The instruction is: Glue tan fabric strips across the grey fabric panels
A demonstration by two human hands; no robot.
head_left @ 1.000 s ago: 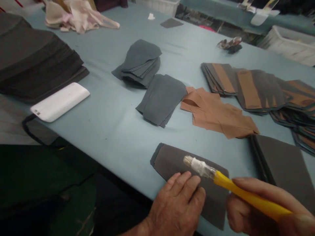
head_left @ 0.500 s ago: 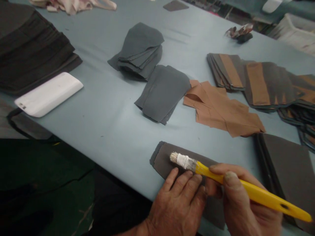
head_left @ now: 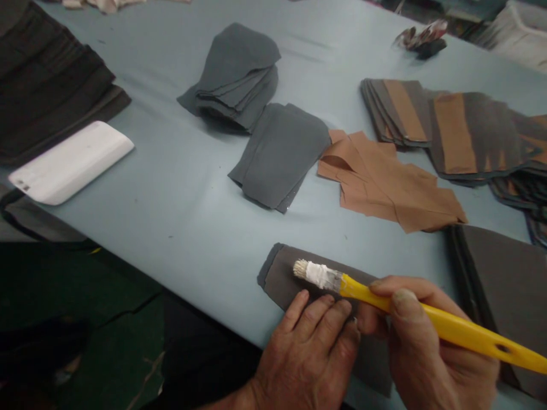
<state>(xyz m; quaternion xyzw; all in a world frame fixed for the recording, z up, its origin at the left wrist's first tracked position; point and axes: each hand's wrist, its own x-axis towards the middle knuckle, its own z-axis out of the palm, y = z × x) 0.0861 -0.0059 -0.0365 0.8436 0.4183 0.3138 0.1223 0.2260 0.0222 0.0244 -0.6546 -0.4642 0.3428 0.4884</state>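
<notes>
My right hand (head_left: pixel 427 341) grips a yellow-handled paintbrush (head_left: pixel 367 293) between thumb and fingers. White stuff coats the ferrule, and the pale bristles hover over or touch a dark brown-grey panel (head_left: pixel 282 267); which of the two I cannot tell. A darker edge shows from beneath the panel's left end. My left hand (head_left: pixel 311 347) lies flat on the panel's near side, fingers stretched out and holding nothing. Both hands hide the panel's right part. Close to my right hand stands a stack of dark brown panels (head_left: pixel 504 285).
Grey cut pieces (head_left: pixel 282 154) and a fanned grey stack (head_left: pixel 239 74) lie mid-table, beside tan strips (head_left: pixel 384 176). Dark stacks with tan bands (head_left: pixel 457 136) sit at right. A white oblong object (head_left: pixel 72 162) rests by dark layered material (head_left: pixel 47 85) at left.
The view has shifted slightly, so the table's things sit a little higher in it. The brush and both hands keep nearly the same place over the panel.
</notes>
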